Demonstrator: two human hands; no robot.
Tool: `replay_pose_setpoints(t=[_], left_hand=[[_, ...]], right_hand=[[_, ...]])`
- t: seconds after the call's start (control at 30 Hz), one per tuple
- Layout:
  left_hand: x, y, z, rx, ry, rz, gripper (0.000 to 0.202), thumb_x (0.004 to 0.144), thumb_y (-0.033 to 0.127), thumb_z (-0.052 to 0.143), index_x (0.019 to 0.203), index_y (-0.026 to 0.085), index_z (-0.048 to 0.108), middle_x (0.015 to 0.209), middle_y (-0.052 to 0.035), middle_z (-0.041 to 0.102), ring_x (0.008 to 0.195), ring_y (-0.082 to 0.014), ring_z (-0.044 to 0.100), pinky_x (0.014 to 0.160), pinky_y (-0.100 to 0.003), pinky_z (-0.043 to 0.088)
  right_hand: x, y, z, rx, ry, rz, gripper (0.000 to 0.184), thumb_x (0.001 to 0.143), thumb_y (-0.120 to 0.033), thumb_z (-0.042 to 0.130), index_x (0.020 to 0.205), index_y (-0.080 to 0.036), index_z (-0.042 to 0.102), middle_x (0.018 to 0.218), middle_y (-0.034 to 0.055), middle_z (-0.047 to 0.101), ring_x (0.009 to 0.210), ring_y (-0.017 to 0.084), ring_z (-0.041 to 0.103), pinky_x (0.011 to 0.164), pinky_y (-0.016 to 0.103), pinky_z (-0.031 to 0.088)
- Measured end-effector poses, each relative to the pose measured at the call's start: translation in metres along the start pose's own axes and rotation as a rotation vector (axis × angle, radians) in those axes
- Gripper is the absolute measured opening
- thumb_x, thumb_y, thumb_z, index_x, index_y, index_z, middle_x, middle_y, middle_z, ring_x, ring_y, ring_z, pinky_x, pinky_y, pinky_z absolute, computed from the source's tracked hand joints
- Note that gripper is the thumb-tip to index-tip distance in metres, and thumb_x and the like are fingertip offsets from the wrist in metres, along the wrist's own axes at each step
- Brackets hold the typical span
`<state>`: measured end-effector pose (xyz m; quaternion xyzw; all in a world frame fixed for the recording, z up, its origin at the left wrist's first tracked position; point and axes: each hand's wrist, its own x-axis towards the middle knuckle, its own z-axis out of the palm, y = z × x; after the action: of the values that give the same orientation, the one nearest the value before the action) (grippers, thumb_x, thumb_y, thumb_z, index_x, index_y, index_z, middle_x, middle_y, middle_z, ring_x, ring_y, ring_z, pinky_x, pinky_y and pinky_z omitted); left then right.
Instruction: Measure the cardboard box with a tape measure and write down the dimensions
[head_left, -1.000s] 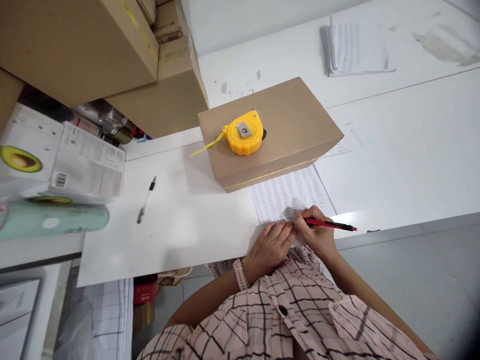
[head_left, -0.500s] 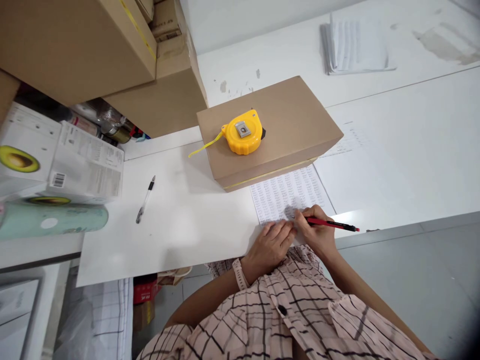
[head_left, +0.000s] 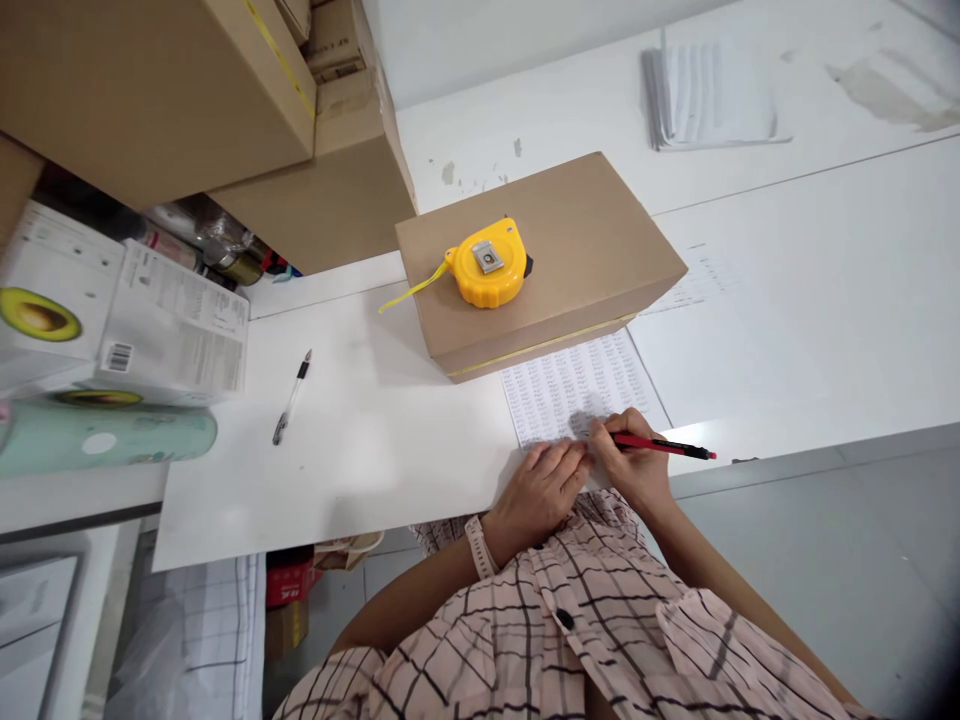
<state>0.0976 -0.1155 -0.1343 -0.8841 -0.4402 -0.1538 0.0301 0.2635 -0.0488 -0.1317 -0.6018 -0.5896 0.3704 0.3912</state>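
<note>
The left forearm slants in from the lower left, across the front of a checked shirt (head_left: 555, 620), with one pale wristband (head_left: 480, 548) at its wrist. The left hand (head_left: 541, 492) lies palm down at the table's near edge, holding nothing that shows, its fingers close together, slightly bent, and pointing toward the right hand (head_left: 634, 470). The right forearm rises from the lower right; its fingers are curled and pinched around one red pen (head_left: 671, 446), whose back end sticks out to the right. The pen's tip is over the near part of one sheet of paper (head_left: 577, 385) filled with columns of small marks; whether the tip touches it, I cannot tell.

On the white table (head_left: 390, 440), one clear pen with a black grip (head_left: 291, 405) lies well to the left of the hands. Further left is one mint-green bottle (head_left: 150, 435) on its side, just beside white packaging (head_left: 180, 320) bearing two avocado pictures. Beyond the hands, one brown box (head_left: 600, 240) covers the sheet's far end and carries one yellow tape measure (head_left: 480, 285). Farther off are at least three cartons (head_left: 172, 90) at upper left, and one stack of papers (head_left: 720, 95) at upper right.
</note>
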Motion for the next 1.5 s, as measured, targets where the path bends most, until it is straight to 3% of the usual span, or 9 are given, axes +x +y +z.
replay_pose_setpoints(t=[1.03, 1.3, 1.43, 1.5], left_hand=[[-0.0004, 0.0007, -0.0004, -0.038, -0.056, -0.005, 0.042, 0.106, 0.02, 0.038, 0.143, 0.008, 0.053, 0.148, -0.0166, 0.058, 0.139, -0.0251, 0.051, 0.114, -0.042, 0.04], [0.0007, -0.0001, -0.0023, -0.039, 0.034, -0.016, 0.042, 0.107, 0.02, 0.032, 0.138, 0.008, 0.058, 0.145, -0.0133, 0.062, 0.135, -0.0241, 0.054, 0.113, -0.041, 0.041], [0.001, -0.0006, -0.0036, -0.059, 0.005, -0.019, 0.041, 0.106, 0.021, 0.035, 0.139, 0.008, 0.057, 0.147, -0.0134, 0.06, 0.137, -0.0241, 0.053, 0.113, -0.041, 0.04], [0.0012, -0.001, -0.0043, -0.076, 0.002, -0.026, 0.04, 0.106, 0.02, 0.037, 0.138, 0.008, 0.058, 0.148, -0.0129, 0.06, 0.137, -0.0239, 0.052, 0.114, -0.04, 0.04]], right_hand=[[0.0006, -0.0034, 0.0002, 0.002, 0.03, 0.015, 0.035, 0.09, -0.037, 0.067, 0.066, -0.024, 0.045, 0.06, -0.0042, 0.052, 0.057, 0.014, 0.05, 0.06, 0.031, 0.041], [-0.0004, -0.002, 0.0002, 0.018, 0.037, 0.025, 0.036, 0.089, -0.038, 0.068, 0.066, -0.024, 0.045, 0.059, -0.0046, 0.051, 0.056, 0.013, 0.048, 0.059, 0.03, 0.041], [0.0005, -0.0043, 0.0012, 0.036, 0.119, 0.003, 0.036, 0.09, -0.039, 0.067, 0.067, -0.024, 0.045, 0.06, -0.0051, 0.049, 0.056, 0.013, 0.046, 0.058, 0.03, 0.04], [0.0039, -0.0048, -0.0008, 0.042, 0.195, -0.021, 0.03, 0.089, -0.043, 0.068, 0.073, -0.024, 0.051, 0.066, -0.0035, 0.053, 0.061, 0.014, 0.05, 0.06, 0.03, 0.042]])
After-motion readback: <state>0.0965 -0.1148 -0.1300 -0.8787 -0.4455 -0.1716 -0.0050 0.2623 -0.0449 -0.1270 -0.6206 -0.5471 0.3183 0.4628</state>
